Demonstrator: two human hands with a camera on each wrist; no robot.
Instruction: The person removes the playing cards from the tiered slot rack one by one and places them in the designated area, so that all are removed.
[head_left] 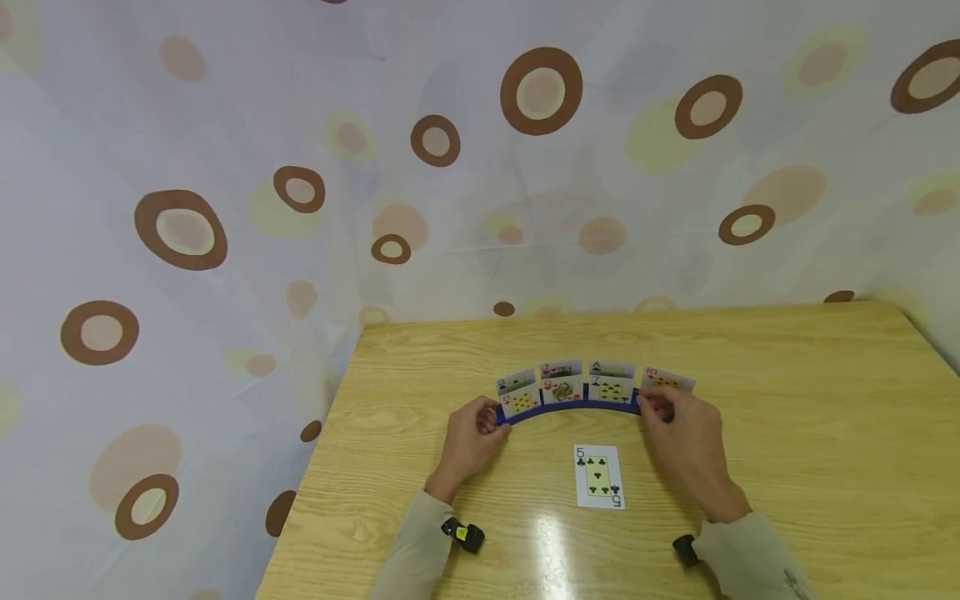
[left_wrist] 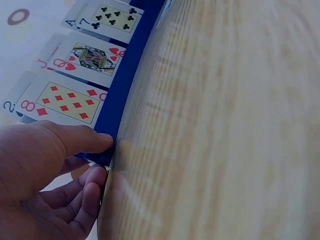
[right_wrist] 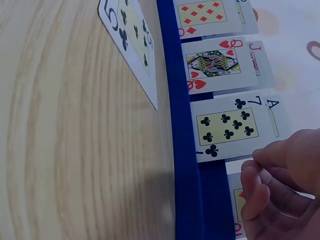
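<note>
Ring-patterned backdrop (head_left: pixel 465 50) rises behind a wooden table (head_left: pixel 825 400), where a curved blue card holder (head_left: pixel 564 406) stands with overlapping cards. At the holder's left end, the left hand (head_left: pixel 471 437) grips it, thumb against its front. Near its right end, the right hand (head_left: pixel 690 442) has bent, nearly closed fingers at the edge of the seven of clubs (right_wrist: pixel 227 127); whether they pinch that card I cannot tell. Before the holder lies the five of clubs (head_left: pixel 597 477). Only the head view shows both hands; the left wrist view clearly reveals the eight of diamonds (left_wrist: pixel 65 102) at the holder's left, its index hard to read from the head.
</note>
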